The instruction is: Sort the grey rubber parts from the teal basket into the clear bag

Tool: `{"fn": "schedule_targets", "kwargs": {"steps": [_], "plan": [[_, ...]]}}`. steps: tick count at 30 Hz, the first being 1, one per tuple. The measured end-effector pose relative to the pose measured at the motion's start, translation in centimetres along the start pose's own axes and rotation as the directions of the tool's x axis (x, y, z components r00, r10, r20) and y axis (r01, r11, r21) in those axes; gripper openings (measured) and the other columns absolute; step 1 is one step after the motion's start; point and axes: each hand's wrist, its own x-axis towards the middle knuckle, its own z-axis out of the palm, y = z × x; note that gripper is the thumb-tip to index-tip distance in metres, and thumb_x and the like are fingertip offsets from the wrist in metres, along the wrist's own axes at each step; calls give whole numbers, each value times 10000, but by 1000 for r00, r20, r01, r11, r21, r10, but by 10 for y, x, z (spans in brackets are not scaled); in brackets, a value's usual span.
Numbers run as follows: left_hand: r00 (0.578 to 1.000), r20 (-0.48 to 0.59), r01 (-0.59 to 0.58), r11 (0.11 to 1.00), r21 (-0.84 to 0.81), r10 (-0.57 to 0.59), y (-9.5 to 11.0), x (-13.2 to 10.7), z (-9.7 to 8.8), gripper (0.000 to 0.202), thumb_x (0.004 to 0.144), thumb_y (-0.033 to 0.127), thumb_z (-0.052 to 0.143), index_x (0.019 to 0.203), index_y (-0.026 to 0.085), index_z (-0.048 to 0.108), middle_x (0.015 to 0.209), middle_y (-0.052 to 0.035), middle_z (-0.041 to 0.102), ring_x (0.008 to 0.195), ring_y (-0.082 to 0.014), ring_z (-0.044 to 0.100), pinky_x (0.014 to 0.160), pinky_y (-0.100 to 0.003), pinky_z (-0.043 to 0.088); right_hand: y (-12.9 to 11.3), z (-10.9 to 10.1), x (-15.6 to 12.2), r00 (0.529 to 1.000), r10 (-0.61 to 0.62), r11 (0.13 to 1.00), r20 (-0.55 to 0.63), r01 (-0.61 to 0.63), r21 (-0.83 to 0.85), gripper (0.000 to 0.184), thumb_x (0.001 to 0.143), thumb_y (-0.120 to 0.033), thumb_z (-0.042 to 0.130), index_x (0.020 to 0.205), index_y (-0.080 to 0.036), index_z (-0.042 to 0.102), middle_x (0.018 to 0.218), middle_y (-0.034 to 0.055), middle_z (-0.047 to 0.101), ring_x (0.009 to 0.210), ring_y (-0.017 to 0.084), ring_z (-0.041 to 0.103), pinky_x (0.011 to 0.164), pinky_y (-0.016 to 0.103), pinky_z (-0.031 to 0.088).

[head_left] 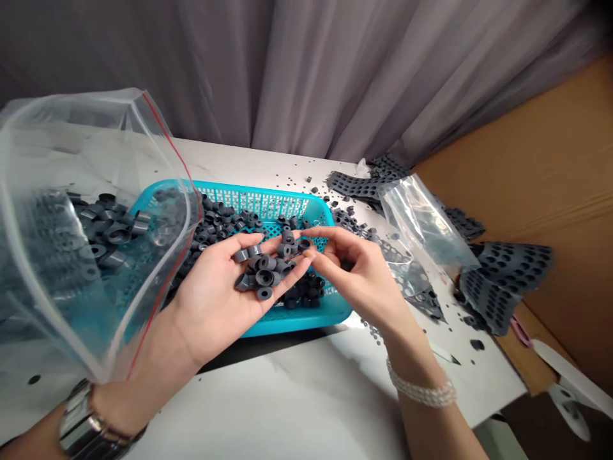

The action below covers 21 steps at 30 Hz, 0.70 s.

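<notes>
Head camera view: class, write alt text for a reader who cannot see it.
An open left hand cups a heap of small dark grey rings above a turquoise plastic basket of more rings, while the right hand fingers the heap. A clear zip bag holding rings sits at left.

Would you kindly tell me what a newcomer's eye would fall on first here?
The open left hand at centre cups a heap of small dark grey rubber rings, the fingers of the right hand touching its edge. Beneath them sits a turquoise plastic mesh basket holding more rings, and a large clear zip bag with a red seal line fills the left foreground.
</notes>
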Motion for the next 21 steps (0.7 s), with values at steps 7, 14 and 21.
{"fn": "schedule_targets", "kwargs": {"steps": [7, 14, 21], "plan": [[1000, 10, 26, 999, 29, -26, 1, 2, -2, 207, 867, 107, 429, 819, 56, 624, 758, -147, 725, 766, -270, 729, 735, -412, 628, 8, -2, 2, 997, -71, 997, 17, 71, -14, 148, 852, -291, 636, 958, -198, 684, 572, -75, 337, 533, 85, 308, 512, 251, 269], [997, 59, 51, 998, 21, -52, 2, 2, -4, 212, 865, 122, 439, 917, 65, 636, 858, -146, 743, 842, -277, 725, 791, -403, 618, 5, -2, 0, 995, -97, 995, -2, 97, 21, 86, 844, -252, 641, 912, -205, 618, 656, -54, 435, 588, 95, 385, 560, 258, 316], [996, 65, 59, 998, 38, -62, 2, 1, -6, 309, 847, 125, 457, 1094, 26, 615, 1025, -202, 720, 1027, -325, 672, 849, -417, 596, 5, -5, 1, 999, 44, 932, 23, -49, 358, 122, 781, -213, 657, 885, -226, 595, 835, -9, 567, 555, 83, 356, 499, 255, 270]]}}
